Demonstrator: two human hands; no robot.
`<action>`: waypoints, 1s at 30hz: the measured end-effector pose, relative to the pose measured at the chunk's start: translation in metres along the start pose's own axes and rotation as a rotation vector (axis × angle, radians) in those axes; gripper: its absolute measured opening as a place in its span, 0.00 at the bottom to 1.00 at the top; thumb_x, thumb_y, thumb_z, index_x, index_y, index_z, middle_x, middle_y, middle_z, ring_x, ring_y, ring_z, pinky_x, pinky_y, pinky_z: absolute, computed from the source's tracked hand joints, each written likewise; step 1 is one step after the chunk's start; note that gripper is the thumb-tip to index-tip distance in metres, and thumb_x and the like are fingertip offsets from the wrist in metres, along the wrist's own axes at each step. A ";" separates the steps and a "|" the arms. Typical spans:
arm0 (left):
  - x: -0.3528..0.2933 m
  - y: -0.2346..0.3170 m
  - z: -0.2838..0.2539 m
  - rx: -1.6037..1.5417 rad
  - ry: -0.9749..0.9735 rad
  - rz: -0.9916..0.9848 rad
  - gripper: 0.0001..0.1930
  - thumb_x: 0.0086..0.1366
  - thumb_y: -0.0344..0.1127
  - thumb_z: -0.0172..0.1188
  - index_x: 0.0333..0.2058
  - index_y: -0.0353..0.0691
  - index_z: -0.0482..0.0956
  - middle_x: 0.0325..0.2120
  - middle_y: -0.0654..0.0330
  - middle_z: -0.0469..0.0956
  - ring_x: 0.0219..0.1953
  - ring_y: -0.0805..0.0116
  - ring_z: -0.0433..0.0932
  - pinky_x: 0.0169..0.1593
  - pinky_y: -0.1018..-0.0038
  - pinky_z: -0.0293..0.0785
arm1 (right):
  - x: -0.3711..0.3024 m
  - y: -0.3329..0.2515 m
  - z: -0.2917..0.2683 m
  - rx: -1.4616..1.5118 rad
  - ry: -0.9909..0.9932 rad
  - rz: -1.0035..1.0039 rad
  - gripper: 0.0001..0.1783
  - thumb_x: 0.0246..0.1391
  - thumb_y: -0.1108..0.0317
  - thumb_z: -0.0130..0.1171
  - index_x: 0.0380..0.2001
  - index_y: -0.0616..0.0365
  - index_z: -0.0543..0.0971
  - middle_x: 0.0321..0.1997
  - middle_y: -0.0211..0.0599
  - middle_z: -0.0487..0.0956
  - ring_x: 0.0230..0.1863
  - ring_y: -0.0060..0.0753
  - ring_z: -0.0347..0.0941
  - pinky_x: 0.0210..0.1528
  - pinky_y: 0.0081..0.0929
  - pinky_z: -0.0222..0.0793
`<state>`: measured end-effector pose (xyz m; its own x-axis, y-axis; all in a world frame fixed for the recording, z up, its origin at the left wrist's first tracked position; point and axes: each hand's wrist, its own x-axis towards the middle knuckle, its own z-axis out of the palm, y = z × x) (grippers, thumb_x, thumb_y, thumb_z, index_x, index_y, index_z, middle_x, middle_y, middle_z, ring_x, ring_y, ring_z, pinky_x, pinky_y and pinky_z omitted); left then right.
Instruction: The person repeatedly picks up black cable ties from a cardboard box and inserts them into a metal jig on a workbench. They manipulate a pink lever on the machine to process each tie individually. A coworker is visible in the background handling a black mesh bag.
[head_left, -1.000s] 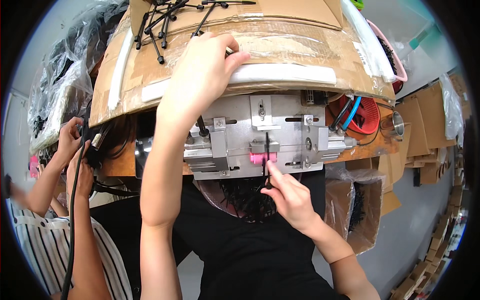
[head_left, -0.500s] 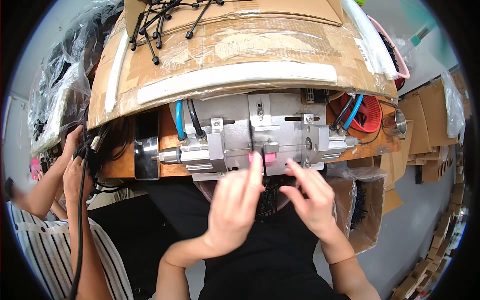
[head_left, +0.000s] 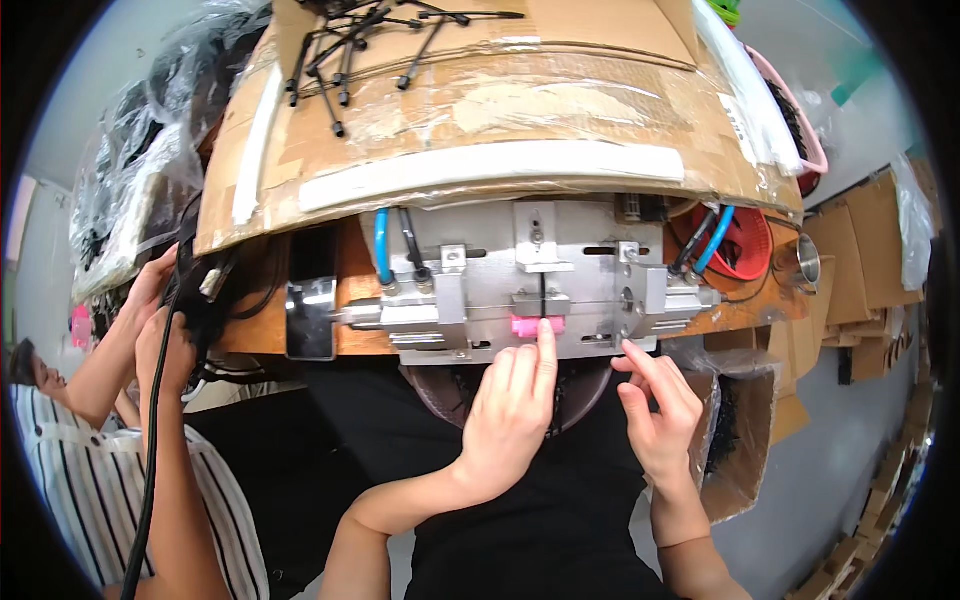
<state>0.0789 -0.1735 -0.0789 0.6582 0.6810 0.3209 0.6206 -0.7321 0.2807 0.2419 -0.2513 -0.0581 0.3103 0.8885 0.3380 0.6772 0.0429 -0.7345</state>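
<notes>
A metal fixture with two side cylinders (head_left: 432, 318) stands at the table's front edge. In its middle a thin black rod (head_left: 543, 288) lies across a small metal block, in line with a pink block (head_left: 522, 326). My left hand (head_left: 508, 408) has its index finger stretched out, the tip touching the rod's near end at the pink block. Its other fingers are bent, and nothing shows in them. To the right, my right hand (head_left: 662, 418) hovers just in front of the fixture, thumb and fingers apart, holding nothing. A round basket (head_left: 430, 392) with black parts sits beneath my left hand.
Several black rods (head_left: 345, 60) lie on a large cardboard box (head_left: 400, 115) behind the fixture. A phone (head_left: 311, 318) rests at left, a red basket (head_left: 752, 245) at right. An open carton (head_left: 752, 470) stands lower right. A co-worker's hands (head_left: 165, 345) hold black cables at left.
My left index finger has come down onto the rod at the pink block. My right hand has drawn away to the right. The whole view has shifted slightly.
</notes>
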 end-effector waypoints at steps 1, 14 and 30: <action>-0.001 0.000 -0.002 0.038 -0.014 -0.015 0.34 0.54 0.26 0.63 0.60 0.25 0.64 0.34 0.57 0.70 0.37 0.63 0.70 0.46 0.70 0.70 | 0.002 -0.002 0.001 0.015 -0.009 -0.014 0.23 0.46 0.78 0.67 0.49 0.64 0.79 0.35 0.38 0.82 0.27 0.30 0.71 0.28 0.24 0.68; -0.076 -0.024 0.000 -0.357 0.114 -0.216 0.26 0.57 0.29 0.65 0.55 0.38 0.75 0.35 0.58 0.72 0.39 0.61 0.71 0.43 0.68 0.71 | -0.031 0.018 0.017 -0.011 -0.100 0.040 0.12 0.53 0.79 0.60 0.42 0.65 0.79 0.32 0.36 0.79 0.25 0.23 0.66 0.28 0.20 0.62; -0.165 -0.105 0.022 -0.018 0.025 -0.524 0.22 0.56 0.30 0.65 0.51 0.42 0.78 0.54 0.53 0.69 0.57 0.51 0.66 0.59 0.58 0.61 | -0.144 0.149 0.034 -0.403 -0.020 0.236 0.09 0.55 0.74 0.59 0.25 0.64 0.69 0.28 0.45 0.67 0.33 0.50 0.64 0.37 0.41 0.60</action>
<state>-0.0858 -0.2084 -0.1812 0.2509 0.9556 0.1544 0.8562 -0.2935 0.4252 0.2757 -0.3579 -0.2361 0.4771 0.8613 0.1747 0.7960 -0.3392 -0.5013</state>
